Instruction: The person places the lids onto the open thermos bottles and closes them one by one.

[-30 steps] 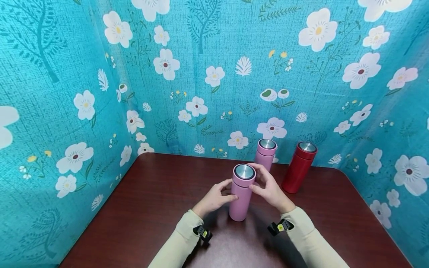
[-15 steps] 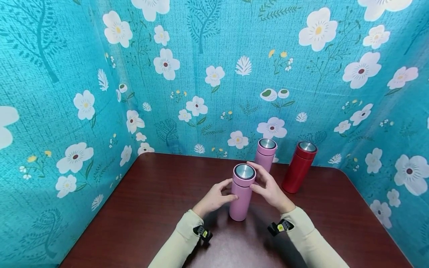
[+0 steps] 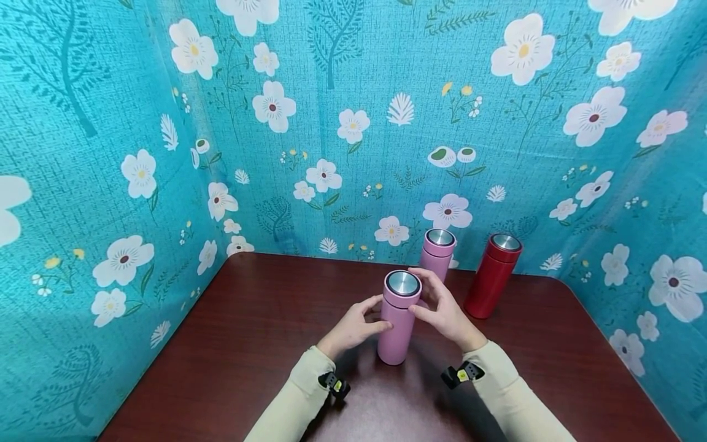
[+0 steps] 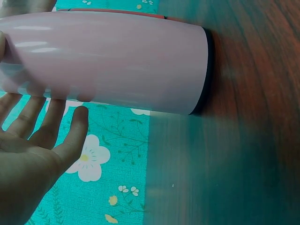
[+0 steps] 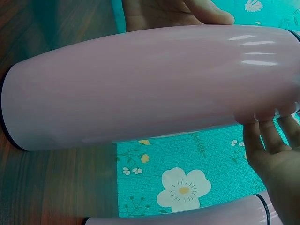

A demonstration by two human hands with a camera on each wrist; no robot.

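Observation:
A pink thermos bottle (image 3: 394, 341) with a silver-topped lid (image 3: 402, 285) stands upright on the table, between both hands. My left hand (image 3: 351, 330) holds its body from the left, thumb in front and fingers behind. From the right, my right hand (image 3: 445, 312) grips around the lid, thumb near the seam below it. In the left wrist view, the left fingers (image 4: 51, 123) meet the side of the bottle's glossy body (image 4: 140, 61). The right wrist view has the right fingers (image 5: 268, 136) against the upper end of the same bottle (image 5: 136, 89).
Behind the right hand stands a second pink thermos bottle (image 3: 438, 253), partly covered by it. A red thermos bottle (image 3: 493, 279) is farther right. All stand on a dark reddish-brown table (image 3: 265, 319), with a blue flowered cloth (image 3: 309, 135) along its back and sides.

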